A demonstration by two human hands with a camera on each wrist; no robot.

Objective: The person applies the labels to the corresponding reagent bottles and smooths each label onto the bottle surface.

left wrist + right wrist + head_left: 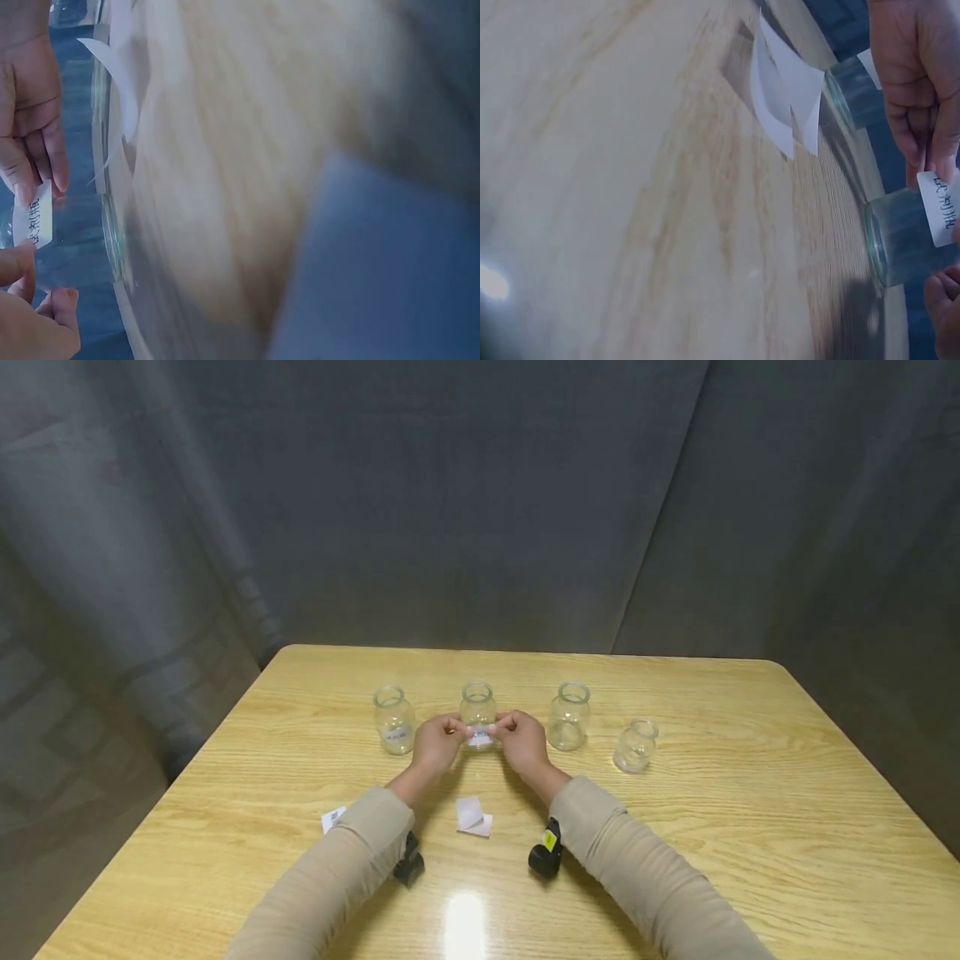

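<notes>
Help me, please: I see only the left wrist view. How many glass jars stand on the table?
Observer: Four, including a smaller jar at the right end.
Operator: Which jar is behind the label that the left hand and right hand pinch?
Observer: The second jar from the left.
Operator: Does another jar carry a label?
Observer: Yes, the leftmost jar has one on its front.

Left hand: bare.
Right hand: bare.
Left sleeve: long, plain beige cloth, creased.
Right sleeve: matching beige, creased.
Left wrist unit: black, partly hidden by cloth.
Right wrist unit: black, rounded end, yellow sticker, its marking too small to read.
</notes>
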